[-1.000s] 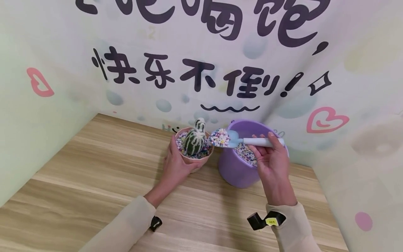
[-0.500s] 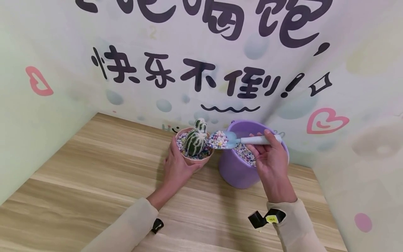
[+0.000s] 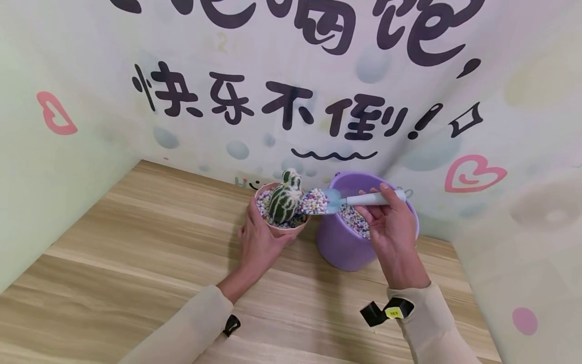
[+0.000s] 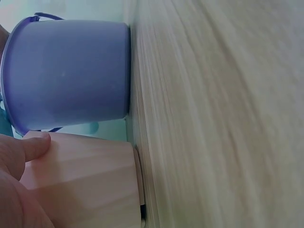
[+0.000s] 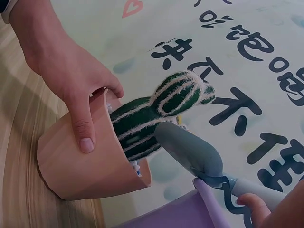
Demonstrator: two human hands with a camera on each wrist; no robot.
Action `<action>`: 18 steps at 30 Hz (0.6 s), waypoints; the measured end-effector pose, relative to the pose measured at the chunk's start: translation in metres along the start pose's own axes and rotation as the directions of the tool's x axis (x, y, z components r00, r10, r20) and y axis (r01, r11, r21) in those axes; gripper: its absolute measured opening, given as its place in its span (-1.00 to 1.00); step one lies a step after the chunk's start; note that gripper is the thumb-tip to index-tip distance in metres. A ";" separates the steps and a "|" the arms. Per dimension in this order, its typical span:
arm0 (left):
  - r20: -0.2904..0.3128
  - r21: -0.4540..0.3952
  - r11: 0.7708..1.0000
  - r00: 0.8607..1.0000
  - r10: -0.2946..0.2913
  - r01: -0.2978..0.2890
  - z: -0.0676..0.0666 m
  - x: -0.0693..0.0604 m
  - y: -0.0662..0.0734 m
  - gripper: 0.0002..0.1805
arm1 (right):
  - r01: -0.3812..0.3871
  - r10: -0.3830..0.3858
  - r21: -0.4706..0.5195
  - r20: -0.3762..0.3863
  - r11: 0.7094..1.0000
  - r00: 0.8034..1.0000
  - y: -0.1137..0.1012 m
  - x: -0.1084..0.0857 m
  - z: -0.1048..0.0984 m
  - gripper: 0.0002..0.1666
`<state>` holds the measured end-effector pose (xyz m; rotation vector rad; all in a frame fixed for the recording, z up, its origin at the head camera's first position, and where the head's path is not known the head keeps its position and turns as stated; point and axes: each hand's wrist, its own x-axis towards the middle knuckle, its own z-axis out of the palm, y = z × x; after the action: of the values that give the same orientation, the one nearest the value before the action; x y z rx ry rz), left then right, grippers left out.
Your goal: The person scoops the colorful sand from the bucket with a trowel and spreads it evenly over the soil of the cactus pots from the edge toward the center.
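Observation:
My left hand (image 3: 263, 237) grips a pink faceted flowerpot (image 5: 80, 166) from its near-left side, thumb on the near wall. A green cactus (image 3: 285, 205) with white fuzzy stripes stands in it among coloured pebbles (image 3: 265, 205). My right hand (image 3: 393, 227) holds the pale handle of a small light-blue trowel (image 3: 334, 201), palm turned up. Multicoloured pebbles (image 3: 314, 202) are heaped on its blade, whose tip is over the pot's right rim, beside the cactus. Whether blade and cactus touch I cannot tell. In the right wrist view the blade's underside (image 5: 190, 149) hides the pebbles.
A purple bucket (image 3: 338, 247), part filled with similar pebbles (image 3: 354, 221), stands right of the pot below the trowel. Both rest on a wood-grain tabletop (image 3: 159, 263). Close behind is a printed backdrop (image 3: 195, 136) with dark lettering; side walls flank the table.
The trowel has moved slightly left, its tip coming over the pot's rim beside the cactus. The pebbles still lie on the blade. My left hand keeps its grip on the flowerpot.

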<state>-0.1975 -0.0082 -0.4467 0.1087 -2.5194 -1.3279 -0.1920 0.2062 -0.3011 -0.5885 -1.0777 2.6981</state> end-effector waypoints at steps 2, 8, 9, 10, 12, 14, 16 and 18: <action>-0.007 -0.002 1.000 1.000 0.000 0.000 0.000 0.000 0.000 0.45 | 0.001 -0.001 -0.009 0.000 1.000 1.000 0.000 0.000 0.001 -0.66; 0.018 0.012 1.000 1.000 0.024 -0.024 -0.004 0.003 -0.002 0.47 | 0.004 -0.004 -0.032 -0.001 0.999 1.000 0.000 0.000 0.003 -0.66; 0.033 0.006 0.999 0.999 0.031 -0.032 -0.006 0.004 -0.003 0.47 | 0.006 -0.005 -0.034 0.001 0.999 1.000 0.001 0.001 0.003 -0.67; 0.049 -0.011 0.999 0.998 0.043 -0.042 -0.007 0.007 -0.004 0.46 | 0.007 -0.007 -0.035 0.003 0.999 1.000 0.001 0.001 0.003 -0.68; 0.080 -0.064 0.996 0.994 0.074 -0.069 -0.011 0.012 -0.007 0.44 | 0.007 -0.007 -0.033 0.007 0.999 1.000 0.000 0.001 0.004 -0.69; 0.119 -0.101 0.991 0.988 0.102 -0.090 -0.014 0.017 -0.011 0.42 | 0.005 -0.005 -0.036 0.005 0.999 1.000 0.000 0.001 0.004 -0.70; 0.150 -0.117 0.987 0.980 0.127 -0.110 -0.016 0.020 -0.014 0.40 | -0.004 0.004 -0.033 0.002 0.999 1.000 0.000 0.001 0.004 -0.69; 0.172 -0.105 0.988 0.976 0.134 -0.117 -0.017 0.022 -0.017 0.41 | -0.005 0.005 -0.038 0.004 0.999 1.000 0.000 0.000 0.004 -0.69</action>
<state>-0.2146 -0.0360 -0.4462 -0.1960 -2.5529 -1.4605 -0.1940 0.2037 -0.2983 -0.5926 -1.1326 2.6901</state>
